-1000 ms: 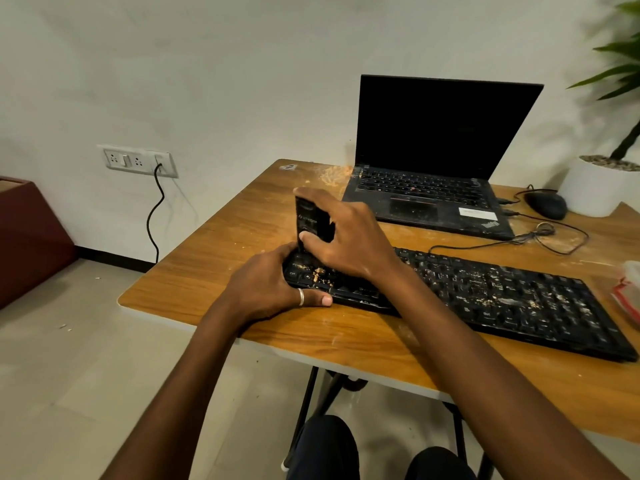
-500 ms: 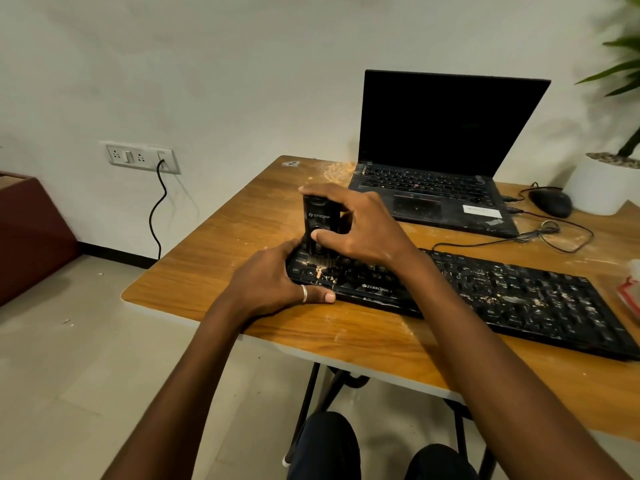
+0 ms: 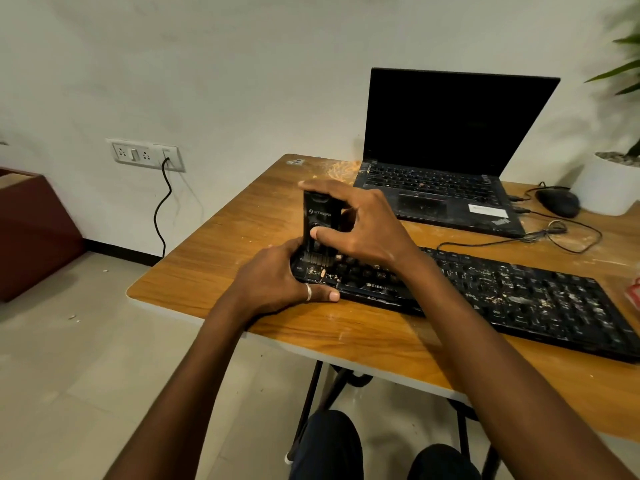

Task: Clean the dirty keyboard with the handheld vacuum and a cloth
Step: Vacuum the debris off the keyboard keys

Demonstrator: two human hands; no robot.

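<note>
Keyboard (image 3: 540, 289), black, full-length, corded; lies flat along the near side of the bench (image 3: 225, 251), in front of an open laptop (image 3: 443, 161), with pale crumbs (image 3: 498, 299) and dust thick among the keys, most of all toward its right half. Condition: dirty, cleaning barely begun by the look of it. Handling, as judged from where I stand: a light, stiff plastic slab, apt to skate on the smooth wood when pushed. It is best steadied at an end or along the front rim, never by the keycaps, which could pop loose under a hard scrub. Left grip (image 3: 273, 282): clasped on the keyboard's left end, a ringed digit laid along the front edge; the other fingers are hidden behind the hand. Handheld vacuum (image 3: 317, 216), small, black, boxy, hard-shelled; stands upright with its brush nozzle down on the keys at the left end. Looks light enough for one hand; the sides are smooth, so take it round the body, thumb free for the switch. Right grip (image 3: 363, 223): curled round the vacuum, fingers over its top and far side, thumb pressed on its front face. Cloth: none that I can make out; a red-and-white item (image 3: 634, 292) at the bench's right edge is cut off and cannot be identified. Also present: mouse (image 3: 557, 201) and loose cable (image 3: 554, 233) behind the keyboard.
</note>
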